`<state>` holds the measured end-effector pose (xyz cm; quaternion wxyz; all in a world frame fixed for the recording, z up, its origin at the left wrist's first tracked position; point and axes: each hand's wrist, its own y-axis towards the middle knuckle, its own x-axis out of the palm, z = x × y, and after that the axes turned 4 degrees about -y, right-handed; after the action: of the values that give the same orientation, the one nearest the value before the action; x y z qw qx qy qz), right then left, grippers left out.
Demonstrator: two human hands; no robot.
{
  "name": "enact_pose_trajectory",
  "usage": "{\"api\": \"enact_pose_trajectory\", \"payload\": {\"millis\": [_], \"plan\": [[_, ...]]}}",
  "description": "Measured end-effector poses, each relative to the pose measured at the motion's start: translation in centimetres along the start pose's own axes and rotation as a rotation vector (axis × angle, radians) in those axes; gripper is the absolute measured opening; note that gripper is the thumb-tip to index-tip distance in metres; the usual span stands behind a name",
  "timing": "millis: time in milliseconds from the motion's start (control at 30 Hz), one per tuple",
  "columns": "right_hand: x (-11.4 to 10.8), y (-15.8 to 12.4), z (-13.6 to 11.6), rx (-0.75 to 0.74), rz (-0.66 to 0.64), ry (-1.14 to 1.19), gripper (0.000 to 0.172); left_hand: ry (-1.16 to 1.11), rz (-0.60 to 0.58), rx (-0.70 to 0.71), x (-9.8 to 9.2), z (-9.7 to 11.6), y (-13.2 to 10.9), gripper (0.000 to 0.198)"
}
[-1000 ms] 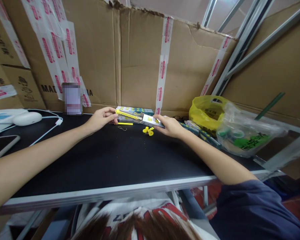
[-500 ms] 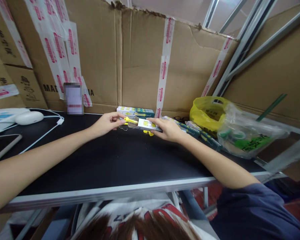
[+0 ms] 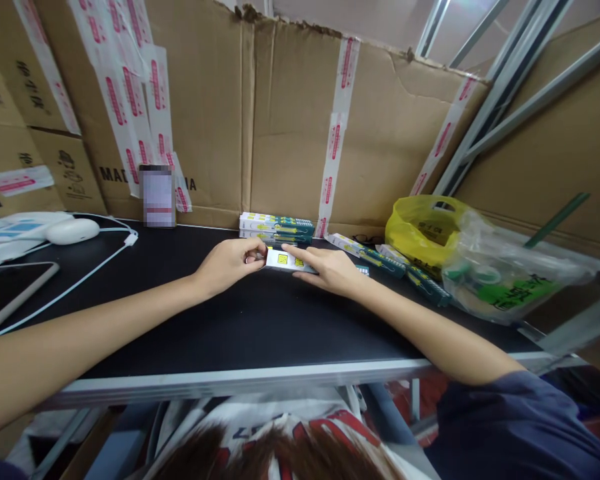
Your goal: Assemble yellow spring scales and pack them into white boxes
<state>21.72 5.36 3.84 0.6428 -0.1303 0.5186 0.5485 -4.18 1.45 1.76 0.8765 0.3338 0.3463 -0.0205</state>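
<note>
A narrow white and green cardboard box with yellow print lies nearly level between my two hands, just above or on the black tabletop. My right hand grips it from the right, thumb below and fingers across its top. At its left end, the fingers of my left hand are closed and pressed together on the box end, hiding the opening. Only a small speck of yellow shows by these fingertips. Behind my hands, several similar boxes are stacked against the cardboard wall.
More narrow boxes lie loosely to the right. Beyond them sit a yellow plastic bag and a clear bag. A phone leans on the cardboard wall. White cables and a power strip occupy the left.
The yellow plastic piece that my left hand held half out of the box is now almost wholly out of sight. My left hand has closed in on the box end.
</note>
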Motion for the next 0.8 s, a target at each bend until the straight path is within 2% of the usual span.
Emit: {"api": "enact_pose_trajectory", "payload": {"millis": [67,167,267,367,533,700,800], "plan": [[0.0,0.2,-0.3,0.022,-0.007,-0.006,0.057,-0.045,0.035,-0.011,0.1,-0.2,0.2,0.01],[-0.1,0.3,-0.6,0.066,0.001,0.023,0.056,-0.264,0.066,-0.062,0.2,-0.4,0.7,0.017],[-0.2,0.3,-0.5,0.108,0.006,0.059,0.052,-0.47,0.05,-0.155,0.2,-0.6,1.2,0.025],[-0.1,0.1,0.0,0.147,0.006,0.066,0.047,-0.564,0.037,-0.233,0.1,-0.7,1.5,0.026],[0.4,-0.3,0.7,0.168,0.025,0.058,0.045,-0.65,0.028,-0.224,-0.3,-0.5,1.4,0.025],[0.4,-0.3,0.6,0.112,0.033,0.042,0.043,-0.621,0.013,-0.252,-0.2,-0.4,1.2,0.032],[0.4,-0.3,0.4,0.075,0.023,0.002,0.044,-0.593,0.028,-0.214,0.0,-0.3,1.1,0.03]]}}
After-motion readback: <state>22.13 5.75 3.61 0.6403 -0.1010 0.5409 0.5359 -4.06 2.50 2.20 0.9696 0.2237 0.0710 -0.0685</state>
